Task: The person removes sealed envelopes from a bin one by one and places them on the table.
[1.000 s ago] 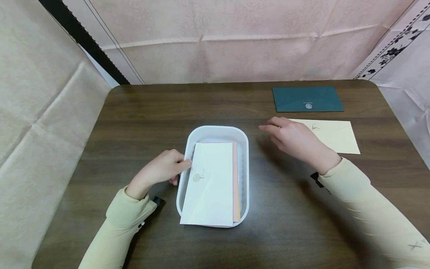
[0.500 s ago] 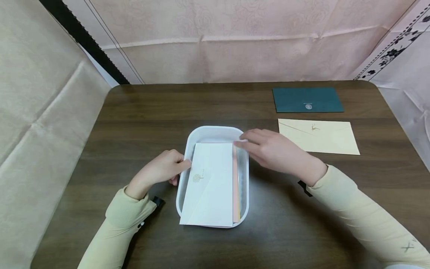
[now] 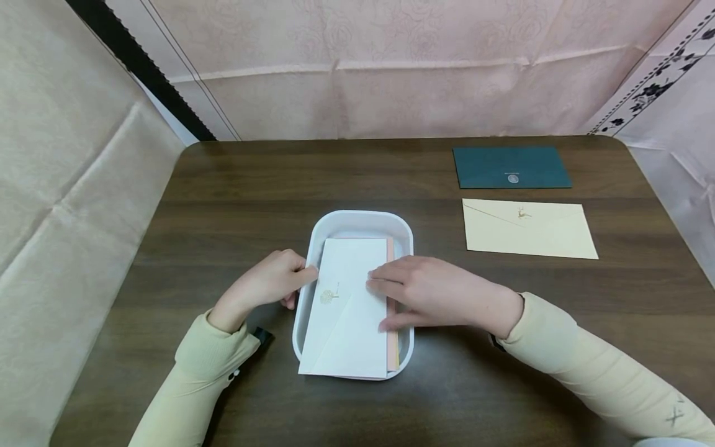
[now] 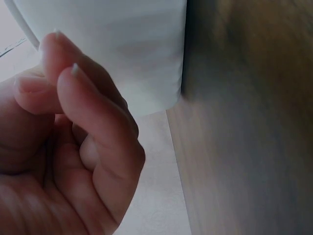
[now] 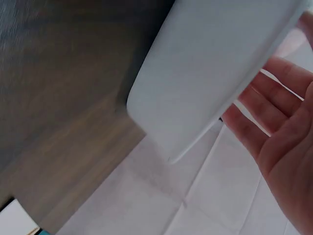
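Note:
A white plastic storage bin point(image 3: 357, 222) stands at the middle of the table in the head view. My left hand point(image 3: 274, 279) pinches its left rim, thumb over the edge and the other fingers outside. In the left wrist view, curled fingers point(image 4: 102, 112) show beside the bin wall. A white envelope point(image 3: 346, 335) with a small gold tree print lies on top inside, its near end over the rim. Pink and yellow edges show beneath, the pink envelope point(image 3: 391, 354) along the right. Across the right rim reaches my right hand point(image 3: 436, 292), fingers extended over the white envelope.
To the right lies a cream envelope point(image 3: 530, 233) with a gold deer print. Behind it is a dark teal envelope point(image 3: 511, 166) near the far table edge. Pale cloth point(image 3: 391, 93) hangs beyond the dark wooden table point(image 3: 251, 198).
My right hand has moved left and nearer, from beside the cream envelope to over the white envelope in the bin. My left hand has stayed at the rim.

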A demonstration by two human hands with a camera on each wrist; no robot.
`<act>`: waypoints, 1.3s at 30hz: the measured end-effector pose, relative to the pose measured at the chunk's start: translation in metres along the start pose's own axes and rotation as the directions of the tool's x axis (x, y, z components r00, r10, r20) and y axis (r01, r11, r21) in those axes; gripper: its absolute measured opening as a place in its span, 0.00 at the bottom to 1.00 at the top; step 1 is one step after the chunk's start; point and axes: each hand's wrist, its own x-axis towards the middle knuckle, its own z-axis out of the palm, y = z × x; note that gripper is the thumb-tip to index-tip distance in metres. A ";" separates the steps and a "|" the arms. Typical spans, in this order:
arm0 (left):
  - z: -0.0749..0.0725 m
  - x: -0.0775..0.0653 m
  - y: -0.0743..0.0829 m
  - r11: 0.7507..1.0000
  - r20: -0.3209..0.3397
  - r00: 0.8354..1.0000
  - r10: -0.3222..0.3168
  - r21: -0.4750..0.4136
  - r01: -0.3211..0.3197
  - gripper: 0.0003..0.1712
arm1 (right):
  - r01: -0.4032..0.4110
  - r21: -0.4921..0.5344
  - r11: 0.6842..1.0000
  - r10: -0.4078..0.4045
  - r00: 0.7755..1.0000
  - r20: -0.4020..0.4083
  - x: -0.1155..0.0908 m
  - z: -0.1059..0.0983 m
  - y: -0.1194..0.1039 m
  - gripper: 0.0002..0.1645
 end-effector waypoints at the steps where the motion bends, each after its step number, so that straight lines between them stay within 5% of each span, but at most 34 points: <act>1: 0.000 0.000 0.000 1.000 0.000 1.000 -0.001 -0.001 0.001 0.21 | -0.005 0.012 1.000 0.005 1.000 0.020 0.000 0.001 -0.002 0.38; 23: 0.001 0.000 -0.001 1.000 -0.008 1.000 -0.005 -0.008 0.005 0.20 | -0.046 0.047 0.998 0.039 0.987 0.153 -0.004 0.012 -0.018 0.50; 39: 0.001 0.001 -0.001 1.000 -0.008 1.000 -0.001 -0.021 0.000 0.19 | 0.045 0.019 0.999 -0.047 0.994 0.100 -0.008 0.009 -0.040 0.50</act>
